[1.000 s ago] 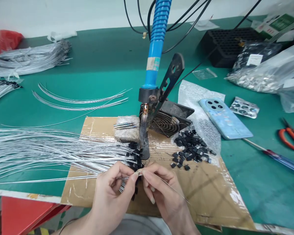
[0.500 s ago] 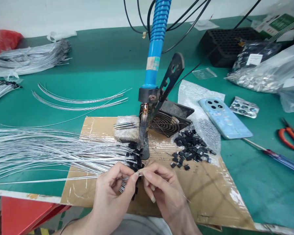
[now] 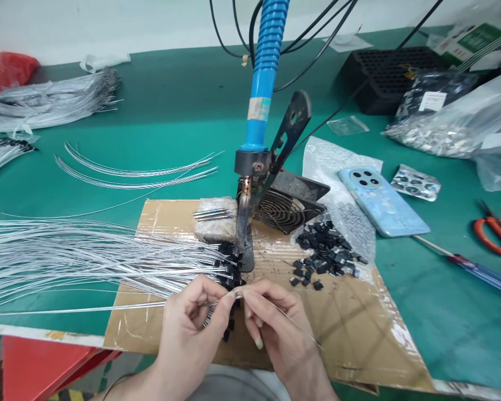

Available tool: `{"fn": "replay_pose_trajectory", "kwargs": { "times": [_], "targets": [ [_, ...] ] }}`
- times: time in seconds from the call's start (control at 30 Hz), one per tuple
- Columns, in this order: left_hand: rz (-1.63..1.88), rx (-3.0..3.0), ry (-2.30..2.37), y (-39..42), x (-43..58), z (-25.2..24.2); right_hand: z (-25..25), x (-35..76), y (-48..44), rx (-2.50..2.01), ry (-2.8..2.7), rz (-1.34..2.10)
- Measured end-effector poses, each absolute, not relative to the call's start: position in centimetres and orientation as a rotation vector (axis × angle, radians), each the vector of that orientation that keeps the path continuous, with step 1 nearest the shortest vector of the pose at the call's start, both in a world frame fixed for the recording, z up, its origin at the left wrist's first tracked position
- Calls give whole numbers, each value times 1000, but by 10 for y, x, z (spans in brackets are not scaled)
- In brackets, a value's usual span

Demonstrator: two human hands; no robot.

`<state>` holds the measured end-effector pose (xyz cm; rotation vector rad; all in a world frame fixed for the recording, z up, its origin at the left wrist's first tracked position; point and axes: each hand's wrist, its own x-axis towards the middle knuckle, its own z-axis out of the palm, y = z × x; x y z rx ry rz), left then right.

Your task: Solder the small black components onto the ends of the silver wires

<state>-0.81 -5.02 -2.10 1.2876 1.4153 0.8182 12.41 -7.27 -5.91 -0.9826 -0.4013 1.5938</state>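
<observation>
My left hand [image 3: 194,328] is closed in a pinch on a white wire [image 3: 121,307], whose long tail runs off to the left. Its fingertips meet those of my right hand [image 3: 281,326], which is closed too. A thin silvery wire [image 3: 298,324] comes out of the right-hand pinch and crosses the back of that hand. The exact spot where both pinches meet is mostly covered by fingers. Just beyond my hands stands a soldering iron [image 3: 242,214] with a blue sleeve, tip down. Black connectors [image 3: 227,262] end a bundle of white wires [image 3: 87,256] to the left.
Loose black connectors [image 3: 328,248] are heaped on the cardboard [image 3: 350,328], right of a small fan [image 3: 281,209]. A phone [image 3: 382,200], a screwdriver [image 3: 480,273] and orange-handled pliers [image 3: 499,231] lie farther right. Several separate wires [image 3: 137,181] rest at back left.
Both hands hold nearly the same pose. The thin silvery wire now shows more clearly across my right hand. The view has shifted very slightly.
</observation>
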Motion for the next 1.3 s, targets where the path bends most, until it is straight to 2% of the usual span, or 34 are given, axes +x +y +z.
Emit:
{"fn": "replay_pose_trajectory", "kwargs": {
  "times": [0.7, 0.97, 1.3],
  "targets": [
    [828, 1282, 1428, -53, -7, -28, -62, 120, -73, -1006, -412, 1537],
    [860, 1203, 1396, -45, -9, -14, -60, 130, -72, -1008, -455, 1546],
    [871, 1241, 1368, -42, -11, -12, -55, 131, -76, -1171, -631, 1382]
  ]
}}
